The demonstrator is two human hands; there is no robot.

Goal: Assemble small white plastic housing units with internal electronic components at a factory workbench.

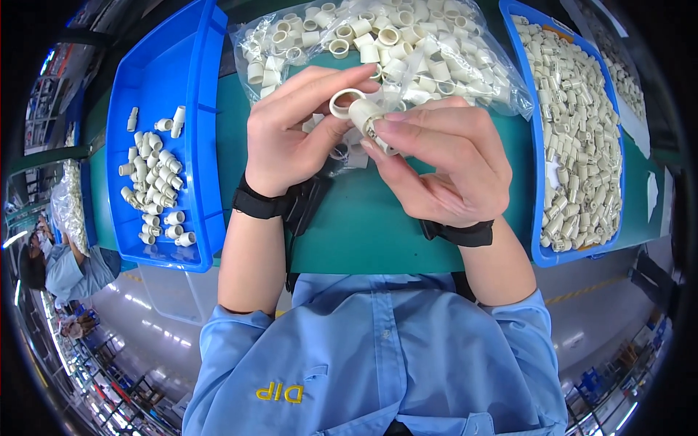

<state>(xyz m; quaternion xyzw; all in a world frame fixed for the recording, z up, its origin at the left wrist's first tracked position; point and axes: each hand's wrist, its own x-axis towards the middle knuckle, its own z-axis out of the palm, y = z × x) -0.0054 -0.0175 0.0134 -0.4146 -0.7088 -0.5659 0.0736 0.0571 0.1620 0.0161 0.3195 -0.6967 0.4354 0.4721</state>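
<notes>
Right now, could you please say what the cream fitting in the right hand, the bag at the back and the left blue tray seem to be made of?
The cream fitting is probably rigid plastic, satin-finished, judging by its smooth, even surface. The bag looks like clear plastic film, creased and glinting. The blue tray seems glossy moulded plastic, showing reflections.

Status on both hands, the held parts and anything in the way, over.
Left hand gripping cream ring. Right hand pinching cream fitting. Parts overlap in view, contact unclear. Clear bag of parts just beyond, no obvious block.
</notes>
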